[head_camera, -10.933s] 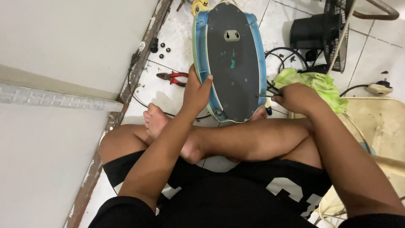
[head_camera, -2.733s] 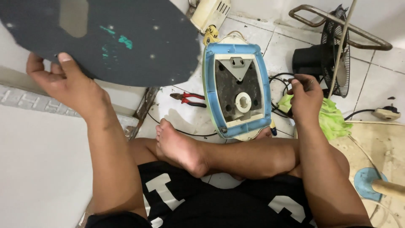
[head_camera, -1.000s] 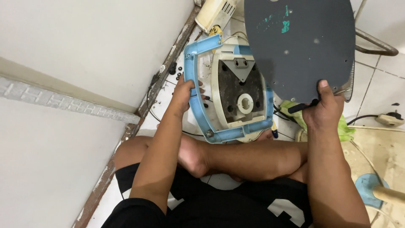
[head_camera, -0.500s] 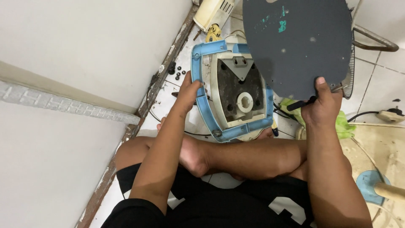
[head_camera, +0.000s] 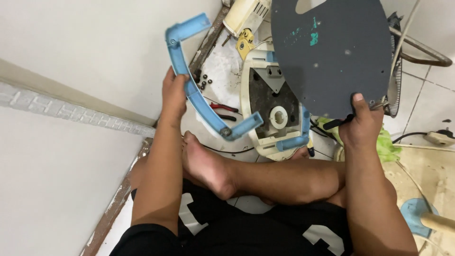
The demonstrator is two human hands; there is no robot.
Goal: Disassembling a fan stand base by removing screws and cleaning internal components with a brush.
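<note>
My left hand (head_camera: 174,92) grips a light blue C-shaped plastic trim piece (head_camera: 199,90) and holds it up, off to the left of the cream-coloured fan base (head_camera: 265,109). My right hand (head_camera: 361,124) holds a dark grey oval bottom plate (head_camera: 332,52) by its lower edge, raised above the right side of the base. The base lies open on the tiled floor, showing a dark inner cavity with a white round hub (head_camera: 278,115). A second blue trim piece (head_camera: 296,137) still sits on the base's right edge. My crossed legs and bare foot (head_camera: 208,166) lie just below it.
Red-handled pliers (head_camera: 222,110) and several small dark screws (head_camera: 203,83) lie on the floor left of the base. A cream motor housing (head_camera: 246,16) rests above. A green cloth (head_camera: 386,144), a black fan grille (head_camera: 395,71), a metal tube frame and a wall stand around.
My left hand has pulled the left blue trim piece off the base and lifted it up to the left. The right hand still holds the grey plate raised.
</note>
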